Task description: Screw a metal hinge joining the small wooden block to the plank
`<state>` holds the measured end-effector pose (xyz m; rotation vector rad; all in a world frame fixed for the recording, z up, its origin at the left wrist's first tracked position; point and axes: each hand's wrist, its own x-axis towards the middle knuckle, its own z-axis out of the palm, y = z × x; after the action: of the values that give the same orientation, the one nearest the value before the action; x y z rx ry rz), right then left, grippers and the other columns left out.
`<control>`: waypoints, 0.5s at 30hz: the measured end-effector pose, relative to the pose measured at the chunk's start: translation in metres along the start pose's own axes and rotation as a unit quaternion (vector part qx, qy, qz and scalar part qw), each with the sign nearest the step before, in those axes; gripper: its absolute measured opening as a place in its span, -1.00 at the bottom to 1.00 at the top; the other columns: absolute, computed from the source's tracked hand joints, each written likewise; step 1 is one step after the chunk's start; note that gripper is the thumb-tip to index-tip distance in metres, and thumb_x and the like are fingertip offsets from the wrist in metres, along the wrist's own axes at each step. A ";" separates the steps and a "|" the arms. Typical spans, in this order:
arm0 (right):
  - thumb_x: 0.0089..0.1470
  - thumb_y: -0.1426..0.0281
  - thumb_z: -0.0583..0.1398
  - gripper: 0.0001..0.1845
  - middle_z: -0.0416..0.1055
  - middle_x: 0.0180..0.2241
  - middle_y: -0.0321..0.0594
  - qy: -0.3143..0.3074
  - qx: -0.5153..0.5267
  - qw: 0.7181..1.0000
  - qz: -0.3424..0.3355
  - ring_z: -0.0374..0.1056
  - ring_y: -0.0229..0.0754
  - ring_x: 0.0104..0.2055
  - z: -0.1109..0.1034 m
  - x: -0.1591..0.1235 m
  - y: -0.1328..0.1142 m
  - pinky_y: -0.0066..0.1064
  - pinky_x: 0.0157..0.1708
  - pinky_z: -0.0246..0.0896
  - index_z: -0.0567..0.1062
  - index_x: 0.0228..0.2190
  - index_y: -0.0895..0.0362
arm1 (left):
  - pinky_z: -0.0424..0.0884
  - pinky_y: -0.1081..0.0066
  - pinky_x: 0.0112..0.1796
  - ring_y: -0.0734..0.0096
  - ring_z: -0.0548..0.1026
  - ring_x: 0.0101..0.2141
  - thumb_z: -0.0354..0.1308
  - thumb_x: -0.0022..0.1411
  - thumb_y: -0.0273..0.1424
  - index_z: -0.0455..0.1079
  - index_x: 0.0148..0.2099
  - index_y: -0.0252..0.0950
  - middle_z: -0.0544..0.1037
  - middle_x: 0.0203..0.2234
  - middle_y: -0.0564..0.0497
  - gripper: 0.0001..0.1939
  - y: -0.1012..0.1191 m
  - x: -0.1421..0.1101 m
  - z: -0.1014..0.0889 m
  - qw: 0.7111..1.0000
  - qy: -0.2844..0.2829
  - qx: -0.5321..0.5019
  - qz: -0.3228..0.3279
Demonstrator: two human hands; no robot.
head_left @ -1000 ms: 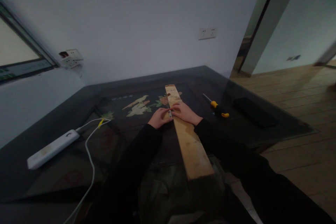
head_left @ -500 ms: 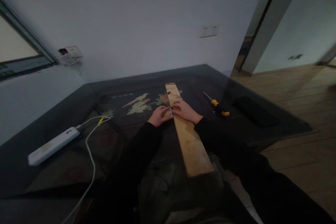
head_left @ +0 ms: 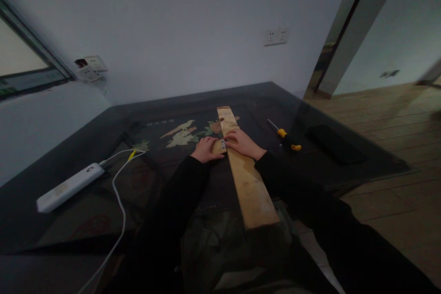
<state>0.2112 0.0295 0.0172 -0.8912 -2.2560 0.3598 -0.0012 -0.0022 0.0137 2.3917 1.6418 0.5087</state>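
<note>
A long wooden board [head_left: 252, 188] lies lengthwise on the dark table, its near end jutting past the edge toward me. Against its left side, my left hand [head_left: 206, 149] grips a small wooden block [head_left: 218, 147], thumb on the near side and fingers on the far side. At the seam between block and board sits a small shiny metal piece that looks like a hinge [head_left: 223, 144]. My right hand [head_left: 244, 144] rests over the board, its fingertips pinched on the hinge's right part, which they partly cover.
A screwdriver [head_left: 287, 139] with a yellow and black handle lies right of the board, a tiny screw [head_left: 280, 145] near it. Farther right is a dark flat object [head_left: 334, 144]. A white power strip [head_left: 70, 187] and its cable [head_left: 120, 206] occupy the left. The wall stands behind the table.
My left hand has shifted slightly left and opened its grip around the wooden block, so more of the block shows. My right hand stays on the hinge. The view has tilted slightly.
</note>
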 end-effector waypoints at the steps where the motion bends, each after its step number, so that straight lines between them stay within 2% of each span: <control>1: 0.10 0.38 0.25 -0.81 0.47 -0.17 -0.08 -0.002 -0.001 1.000 0.001 0.33 -0.14 -0.10 0.000 0.000 0.000 -0.25 -0.02 0.20 0.60 -0.24 0.19 | 0.28 0.06 0.04 -0.05 0.35 0.04 0.37 -0.08 -0.01 0.33 0.15 -0.27 0.41 0.02 -0.19 -0.21 0.001 -0.001 -0.001 1.000 -0.002 0.001 -0.005; 6: 0.12 0.37 0.24 -0.79 0.49 -0.18 -0.07 -0.008 -0.003 1.000 0.004 0.33 -0.12 -0.08 -0.001 0.000 -0.001 -0.24 -0.01 0.19 0.59 -0.22 0.19 | 0.28 0.07 0.03 -0.02 0.35 0.03 0.34 -0.05 0.00 0.35 0.10 -0.23 0.41 0.00 -0.15 -0.29 0.005 -0.002 -0.001 1.000 0.006 -0.010 -0.018; 15: 0.11 0.37 0.24 -0.79 0.50 -0.19 -0.08 -0.003 0.007 1.000 -0.005 0.34 -0.13 -0.08 0.001 0.000 0.001 -0.23 -0.01 0.19 0.58 -0.21 0.19 | 0.29 0.09 0.02 0.01 0.39 0.00 0.32 -0.03 0.02 0.36 0.13 -0.22 0.45 -0.07 -0.14 -0.28 0.002 0.000 -0.002 0.999 0.009 -0.025 -0.022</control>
<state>0.2110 0.0305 0.0160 -0.8723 -2.2593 0.3731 -0.0004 -0.0028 0.0164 2.3155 1.6655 0.5591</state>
